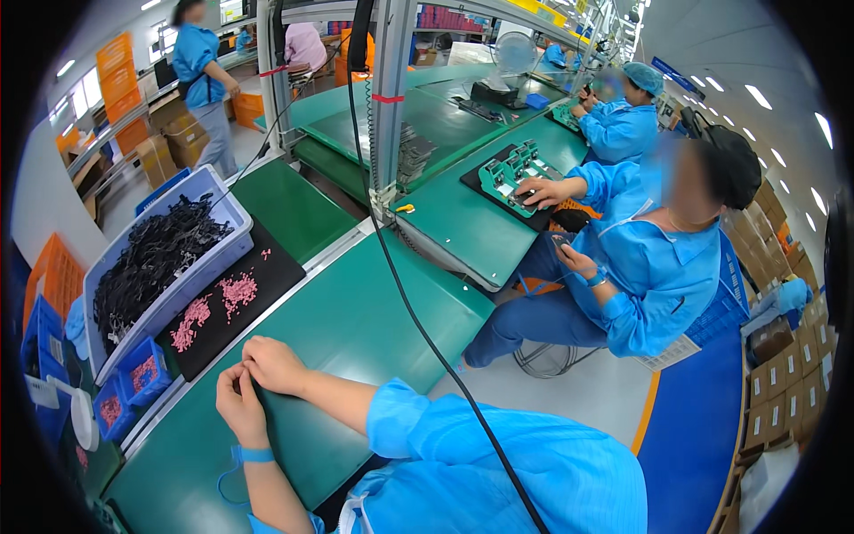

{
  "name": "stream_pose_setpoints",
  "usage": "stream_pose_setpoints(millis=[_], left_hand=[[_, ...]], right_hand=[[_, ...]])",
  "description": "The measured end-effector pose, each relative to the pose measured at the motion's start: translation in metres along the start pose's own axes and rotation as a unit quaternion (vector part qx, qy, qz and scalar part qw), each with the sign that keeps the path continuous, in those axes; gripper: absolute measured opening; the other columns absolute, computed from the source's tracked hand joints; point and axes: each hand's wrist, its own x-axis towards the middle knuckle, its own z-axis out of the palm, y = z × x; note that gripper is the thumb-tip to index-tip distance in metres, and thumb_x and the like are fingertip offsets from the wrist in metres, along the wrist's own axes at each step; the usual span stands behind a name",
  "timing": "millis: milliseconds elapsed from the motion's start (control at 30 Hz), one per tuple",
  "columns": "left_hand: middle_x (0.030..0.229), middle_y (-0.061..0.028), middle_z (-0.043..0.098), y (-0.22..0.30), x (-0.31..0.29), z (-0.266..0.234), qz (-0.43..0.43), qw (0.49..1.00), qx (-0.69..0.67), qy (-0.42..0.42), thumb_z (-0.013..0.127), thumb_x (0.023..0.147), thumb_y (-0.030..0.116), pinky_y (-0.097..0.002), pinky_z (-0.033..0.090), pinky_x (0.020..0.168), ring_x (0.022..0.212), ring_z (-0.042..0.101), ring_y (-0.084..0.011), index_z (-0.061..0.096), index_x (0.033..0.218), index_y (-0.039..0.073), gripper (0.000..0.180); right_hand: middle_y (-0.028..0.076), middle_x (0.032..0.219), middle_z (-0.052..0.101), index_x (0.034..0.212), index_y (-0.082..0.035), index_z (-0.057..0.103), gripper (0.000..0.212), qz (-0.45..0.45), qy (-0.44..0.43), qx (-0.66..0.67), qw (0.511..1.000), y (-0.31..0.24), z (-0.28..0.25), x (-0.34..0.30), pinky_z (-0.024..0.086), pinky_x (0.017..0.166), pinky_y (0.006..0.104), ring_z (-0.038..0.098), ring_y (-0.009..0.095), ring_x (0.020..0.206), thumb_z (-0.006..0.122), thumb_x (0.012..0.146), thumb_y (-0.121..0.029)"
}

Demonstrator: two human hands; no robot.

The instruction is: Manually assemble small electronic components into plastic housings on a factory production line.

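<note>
Two heaps of pink pieces (238, 292), one tub (169, 303) piled with black straps (151, 267)

Through the head camera I see the left hand (240, 409) and the right hand (276, 365) brought together over the green desk (338, 329), near the pale metal rail (325, 262) along its edge. The fingers of both are bent and drawn in narrow, and the hands appear to touch where their tips meet; whether they pinch something small between them I cannot tell. A blue band (258, 455) circles the left wrist.

Just beyond the rail, the pink pieces lie loose in their heaps on a black mat (276, 280). Behind them I have the pale blue-grey tub, large and tilted in my view, its tangle of straps mostly black with some whitish bits toward the near end.

Beside the tub's near end I count two small blue bins (153, 392) side by side, each with more pink pieces scattered inside. Farther left I make out an orange crate (53, 267), its contents hidden from me.

Across to the right, a co-worker (654, 276) in blue rests one hand on green holders (516, 173) set on a dark board.
</note>
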Motion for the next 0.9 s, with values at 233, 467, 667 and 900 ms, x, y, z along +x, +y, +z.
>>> stream_pose_setpoints(millis=[233, 467, 667, 900], left_hand=[[0.085, -0.0025, 0.060, 0.013, -0.017, -0.017, -0.025, 0.987, -0.154, 0.023, 0.058, 0.091, 0.007, -0.0220, 0.044, 0.072, 0.077, 0.053, -0.0082, 0.059, 0.089, 0.000, 0.007], [0.094, -0.0152, 0.062, 0.125, -0.093, -0.045, 0.048, 0.885, -0.455, -0.088, 0.053, 0.093, 0.004, -0.0391, 0.048, 0.082, 0.085, 0.061, -0.0256, 0.050, 0.089, 0.006, 0.005], [0.112, -0.0231, 0.056, 0.227, -0.143, -0.113, 0.076, 0.537, -0.792, -0.281, 0.048, 0.095, 0.003, -0.0507, 0.046, 0.091, 0.111, 0.055, -0.0433, 0.049, 0.105, 0.006, 0.011], [0.111, -0.0355, 0.053, 0.256, -0.158, -0.143, 0.071, 0.366, -0.871, -0.322, 0.052, 0.094, 0.004, -0.0443, 0.052, 0.086, 0.101, 0.061, -0.0425, 0.044, 0.104, -0.004, 0.015]], right_hand=[[0.014, 0.079, 0.059, 0.079, -0.006, 0.055, 0.005, 0.004, 0.048, 0.005, 0.999, -0.005, 0.012, -0.004, 0.046, 0.065, 0.0443, 0.058, 0.034, 0.076, 0.057, 0.078, -0.011], [0.015, 0.083, 0.061, 0.082, -0.007, 0.060, 0.009, 0.025, 0.012, -0.018, 0.999, -0.013, 0.025, -0.025, 0.048, 0.068, 0.0436, 0.060, 0.035, 0.077, 0.059, 0.080, -0.016], [0.013, 0.078, 0.061, 0.082, -0.005, 0.059, 0.010, -0.003, -0.009, -0.031, 0.999, -0.029, 0.035, -0.049, 0.048, 0.068, 0.0394, 0.060, 0.031, 0.076, 0.059, 0.083, -0.015], [0.008, 0.076, 0.060, 0.085, 0.000, 0.059, 0.014, 0.035, -0.027, -0.026, 0.999, -0.036, 0.048, -0.061, 0.047, 0.064, 0.0288, 0.056, 0.015, 0.067, 0.062, 0.084, -0.014]])
